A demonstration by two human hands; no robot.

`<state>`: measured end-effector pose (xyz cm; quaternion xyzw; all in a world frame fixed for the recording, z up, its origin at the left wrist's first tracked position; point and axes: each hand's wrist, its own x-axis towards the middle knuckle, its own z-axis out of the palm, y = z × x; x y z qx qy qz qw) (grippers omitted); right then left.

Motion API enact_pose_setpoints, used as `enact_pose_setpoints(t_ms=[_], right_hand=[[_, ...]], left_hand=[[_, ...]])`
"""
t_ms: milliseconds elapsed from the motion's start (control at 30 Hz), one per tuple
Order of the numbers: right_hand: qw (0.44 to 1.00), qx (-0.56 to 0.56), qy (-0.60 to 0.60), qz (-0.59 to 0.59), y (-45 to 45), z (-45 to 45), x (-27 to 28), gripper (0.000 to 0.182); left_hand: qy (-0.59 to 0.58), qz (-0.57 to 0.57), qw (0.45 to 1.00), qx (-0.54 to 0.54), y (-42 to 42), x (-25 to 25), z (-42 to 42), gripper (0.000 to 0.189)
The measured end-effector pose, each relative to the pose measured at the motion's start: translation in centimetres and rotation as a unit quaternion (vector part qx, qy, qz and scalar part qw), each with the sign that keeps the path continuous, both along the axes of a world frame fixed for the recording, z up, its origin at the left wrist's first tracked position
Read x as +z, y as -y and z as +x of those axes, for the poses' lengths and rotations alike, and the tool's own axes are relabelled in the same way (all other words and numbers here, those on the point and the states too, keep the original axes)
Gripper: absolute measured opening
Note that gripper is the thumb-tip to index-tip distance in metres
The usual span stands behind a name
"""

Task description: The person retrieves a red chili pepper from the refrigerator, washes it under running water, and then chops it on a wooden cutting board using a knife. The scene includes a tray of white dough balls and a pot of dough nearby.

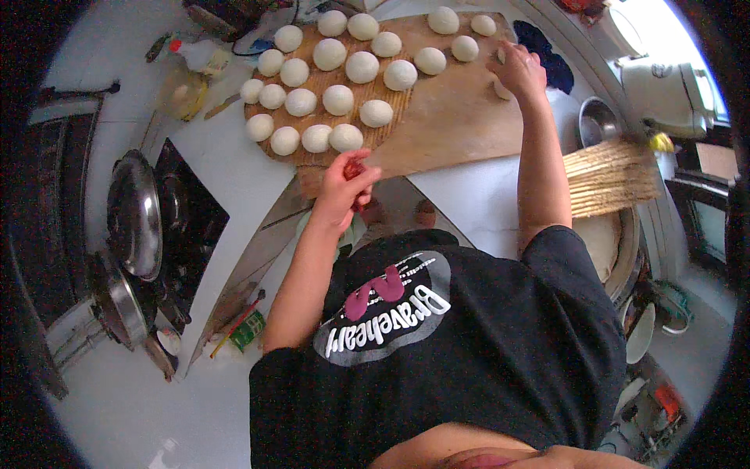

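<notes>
Many round white dough balls lie in loose rows on a wooden board, mostly over its left part and far edge. My left hand is just off the board's near edge, fingers curled around a small dark-red wrinkled thing, perhaps a dried date. My right hand reaches palm down over the board's right edge. A pale dough piece shows by its fingers, and another lies partly under the hand. Whether the fingers grip either piece is hidden.
A straw brush or mat lies right of my right forearm, near a metal bowl and a rice cooker. A plastic bottle stands left of the board. Farther left are a metal pan lid and a black stove top.
</notes>
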<state>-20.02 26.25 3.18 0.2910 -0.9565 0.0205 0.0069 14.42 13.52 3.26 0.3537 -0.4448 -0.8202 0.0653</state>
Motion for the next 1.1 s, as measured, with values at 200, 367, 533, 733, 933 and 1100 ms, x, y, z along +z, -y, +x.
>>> enact_pose_setpoints(t_ms=[200, 367, 533, 733, 933, 1100], right_hand=[[0.944, 0.173, 0.023, -0.279, 0.2, 5.6, -0.7, 0.044], [0.890, 0.368, 0.244, -0.116, 7.3, 16.2, -0.7, 0.044], [0.905, 0.376, 0.168, -0.101, 11.1, 22.6, -2.3, 0.030], [0.918, 0.366, 0.109, -0.102, 11.3, 23.1, -5.1, 0.026], [0.923, 0.363, 0.085, -0.096, 11.0, 23.0, -5.7, 0.027], [0.928, 0.274, 0.224, -0.116, 10.1, 21.6, -3.0, 0.038]], left_hand=[[0.058, -0.180, 0.974, -0.127, -3.0, -4.9, -5.4, 0.046], [0.120, -0.462, 0.836, -0.273, -3.7, -11.7, -7.2, 0.042], [-0.046, -0.282, 0.923, -0.258, -2.5, -17.1, -5.8, 0.035], [-0.085, -0.343, 0.926, -0.131, -4.5, -15.3, -5.0, 0.022], [-0.104, -0.236, 0.961, -0.099, -4.3, -16.9, -6.0, 0.018], [-0.093, -0.314, 0.941, -0.082, -4.8, -14.8, -5.1, 0.022]])
